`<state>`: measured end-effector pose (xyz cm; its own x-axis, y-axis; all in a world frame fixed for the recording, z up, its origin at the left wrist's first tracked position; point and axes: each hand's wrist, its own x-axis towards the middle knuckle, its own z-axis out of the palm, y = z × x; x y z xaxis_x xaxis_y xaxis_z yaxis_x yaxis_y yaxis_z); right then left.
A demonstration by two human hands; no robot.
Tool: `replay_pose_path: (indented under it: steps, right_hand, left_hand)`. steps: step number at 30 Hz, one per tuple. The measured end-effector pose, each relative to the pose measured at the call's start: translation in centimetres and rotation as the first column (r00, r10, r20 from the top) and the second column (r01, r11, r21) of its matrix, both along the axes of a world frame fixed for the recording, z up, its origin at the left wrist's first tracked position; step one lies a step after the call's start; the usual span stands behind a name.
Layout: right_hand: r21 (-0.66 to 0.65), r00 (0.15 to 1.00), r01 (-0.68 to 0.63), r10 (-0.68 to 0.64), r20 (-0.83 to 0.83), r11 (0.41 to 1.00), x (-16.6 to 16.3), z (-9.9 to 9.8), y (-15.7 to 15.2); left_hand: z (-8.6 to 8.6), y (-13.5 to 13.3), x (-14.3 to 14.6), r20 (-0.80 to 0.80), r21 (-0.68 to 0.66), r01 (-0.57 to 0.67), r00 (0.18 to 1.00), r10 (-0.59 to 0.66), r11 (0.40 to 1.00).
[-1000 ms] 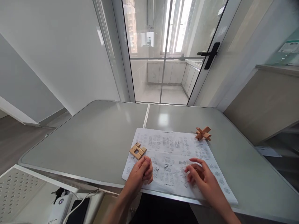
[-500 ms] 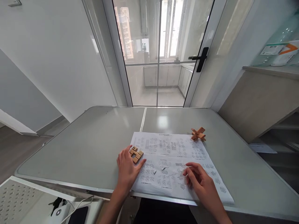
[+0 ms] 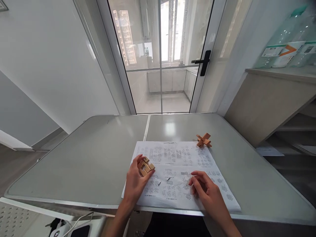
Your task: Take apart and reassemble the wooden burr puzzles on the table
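A light wooden interlocking block puzzle (image 3: 147, 167) with a gap in its middle is gripped between the thumb and fingers of my left hand (image 3: 135, 181). It sits tilted over the left part of a printed sheet (image 3: 182, 163). My right hand (image 3: 204, 189) rests on the sheet's lower right, its fingers loosely bent and apart, with nothing visible in them. The sheet carries rows of small line diagrams. At its upper right corner lies a darker, reddish-brown wooden puzzle (image 3: 203, 140) of crossed sticks.
The grey table (image 3: 103, 158) has a pale seam running toward the back. A glass door (image 3: 161, 79) with a black handle stands behind it. Plastic bottles (image 3: 283, 49) are on a shelf at right. At lower left, a dark phone (image 3: 81, 231) and cable lie on a white surface.
My left hand has closed on the light wooden puzzle and tilted it up from the sheet. The right hand keeps nearly the same pose. The whole view has shifted slightly.
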<state>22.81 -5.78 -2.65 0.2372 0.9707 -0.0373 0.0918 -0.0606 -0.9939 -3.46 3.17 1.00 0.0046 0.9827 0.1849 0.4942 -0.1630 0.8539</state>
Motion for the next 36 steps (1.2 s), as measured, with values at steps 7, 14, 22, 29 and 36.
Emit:
replay_pose_path:
  steps: [7, 14, 22, 29, 36]
  right_hand:
    - [-0.027, 0.999, -0.019, 0.019, -0.027, 0.999, 0.1, 0.3, 0.1]
    - [-0.033, 0.998, -0.054, 0.054, 0.013, 0.998, 0.4, -0.1, 0.1]
    - [-0.025, 0.992, -0.086, 0.088, 0.096, 0.996, 0.4, 0.1, 0.0]
    - [-0.020, 0.975, -0.097, 0.099, 0.201, 0.995, 0.2, 0.6, -0.1]
    - [-0.017, 0.932, -0.151, 0.148, 0.331, 0.988, 0.1, 0.4, -0.2]
  left_hand:
    - [0.9, -3.1, 5.4, 0.224, -0.094, 0.383, 0.908, -0.356, 0.919]
    - [-1.2, -3.5, 6.5, 0.144, -0.072, 0.501, 0.861, -0.488, 0.862]
    - [-1.3, -3.7, 5.0, -0.062, -0.005, 0.475, 0.878, -0.474, 0.880]
    - [-0.7, -3.8, 3.4, -0.031, -0.064, 0.402, 0.914, -0.404, 0.914]
    - [-0.5, -4.4, 2.0, 0.170, -0.167, 0.312, 0.944, -0.284, 0.935]
